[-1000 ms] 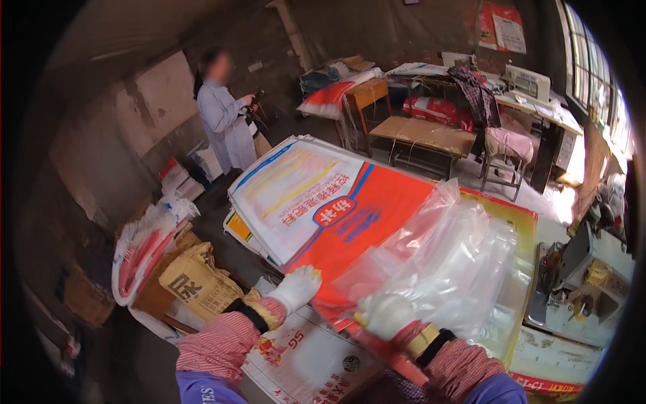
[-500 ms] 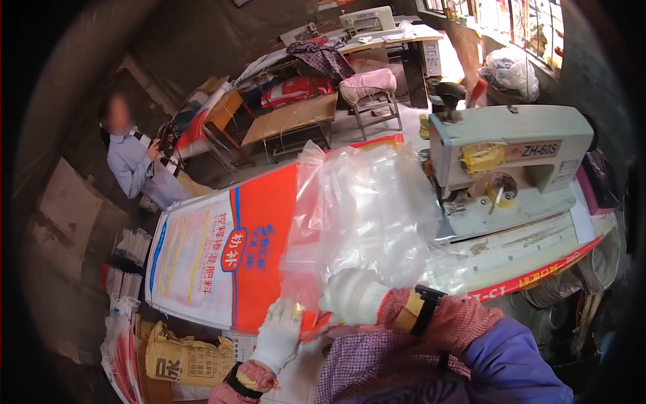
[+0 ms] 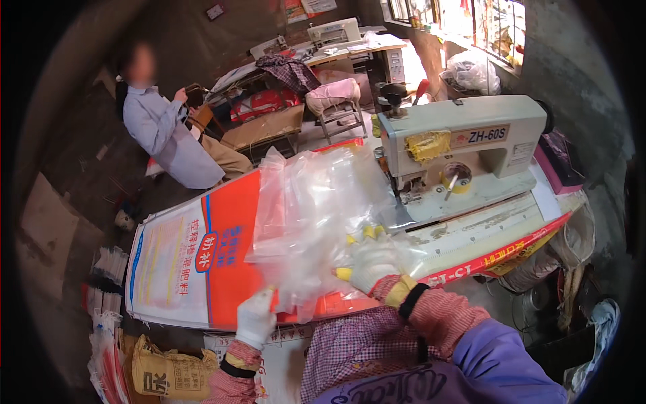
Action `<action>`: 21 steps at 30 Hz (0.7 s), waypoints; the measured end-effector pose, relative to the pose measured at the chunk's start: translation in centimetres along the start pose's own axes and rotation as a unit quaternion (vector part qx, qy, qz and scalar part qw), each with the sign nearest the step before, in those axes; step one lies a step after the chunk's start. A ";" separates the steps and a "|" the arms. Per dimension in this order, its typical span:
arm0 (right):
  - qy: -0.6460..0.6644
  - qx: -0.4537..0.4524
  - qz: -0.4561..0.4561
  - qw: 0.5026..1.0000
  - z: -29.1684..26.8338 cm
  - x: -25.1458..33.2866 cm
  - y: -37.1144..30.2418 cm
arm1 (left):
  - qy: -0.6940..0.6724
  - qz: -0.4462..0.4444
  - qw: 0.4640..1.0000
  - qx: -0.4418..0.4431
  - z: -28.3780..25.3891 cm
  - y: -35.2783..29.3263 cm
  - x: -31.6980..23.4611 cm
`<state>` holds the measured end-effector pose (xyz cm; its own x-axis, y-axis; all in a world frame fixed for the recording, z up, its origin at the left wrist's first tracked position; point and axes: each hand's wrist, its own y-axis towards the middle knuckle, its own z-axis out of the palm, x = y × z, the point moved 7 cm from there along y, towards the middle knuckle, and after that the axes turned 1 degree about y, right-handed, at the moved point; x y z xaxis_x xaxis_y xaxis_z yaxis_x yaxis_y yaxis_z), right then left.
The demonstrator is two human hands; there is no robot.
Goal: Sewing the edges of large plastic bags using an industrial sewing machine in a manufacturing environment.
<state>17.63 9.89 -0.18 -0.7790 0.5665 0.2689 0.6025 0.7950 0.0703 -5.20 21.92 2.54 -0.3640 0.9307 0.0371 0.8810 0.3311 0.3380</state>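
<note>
Crowding worn tabletop (image 3: pixel 494 232), sewing machine (image 3: pixel 464 121), sacks (image 3: pixel 232 236) under clear plastic (image 3: pixel 326 195), barred window (image 3: pixel 499 30) beyond

Film (image 3: pixel 323 195) on sacks (image 3: pixel 229 269), probably stacked, machine (image 3: pixel 464 128) right

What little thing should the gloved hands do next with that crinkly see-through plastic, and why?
Perhaps the right hand should gently close on the clear plastic. That hand looks spread open at the plastic, which lies rumpled over the orange-and-white bag, and the left hand is at the bag's near edge, where it might steady things.
</note>
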 end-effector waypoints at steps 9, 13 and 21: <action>0.056 0.058 -0.086 0.993 5.9 10.4 0.5 | -0.040 -0.185 0.982 -0.030 -3.2 -4.5 9.9; 0.151 0.121 -0.162 0.968 6.4 12.6 0.8 | -0.131 -0.275 0.953 0.004 -3.3 -5.9 9.3; 0.108 0.115 -0.165 0.974 0.9 4.5 -1.8 | 0.143 -0.231 0.953 0.132 3.1 -1.3 4.3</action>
<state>12.90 11.22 0.06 -0.8545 0.2324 0.4646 0.2509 0.9677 -0.0226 -6.98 25.98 -0.61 -0.7654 0.6083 0.2101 0.6388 0.7577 0.1333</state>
